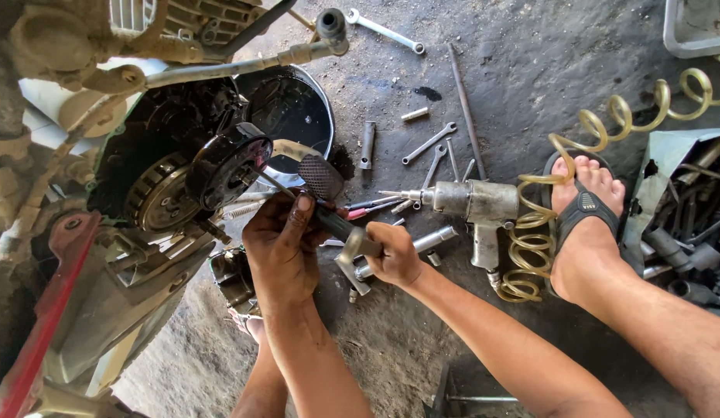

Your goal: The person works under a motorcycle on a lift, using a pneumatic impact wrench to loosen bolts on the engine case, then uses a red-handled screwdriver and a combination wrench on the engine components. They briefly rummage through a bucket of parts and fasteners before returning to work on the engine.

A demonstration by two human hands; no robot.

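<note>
Left hand (281,246) is pinching a thin rod against the round black cover (228,166), steadying it at the engine's open side | right hand (391,254) is gripping the hammer handle (346,232), head raised near cover | air wrench (472,205) is lying on floor (530,85) within reach.

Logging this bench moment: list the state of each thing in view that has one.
Left hand: fingers closed on a thin rod.
Right hand: gripping the T-handle tool.
Engine side: cover off, clutch exposed.
Air impact wrench: lying on the floor, coiled hose attached.
Spanners: loose on the floor.
</note>
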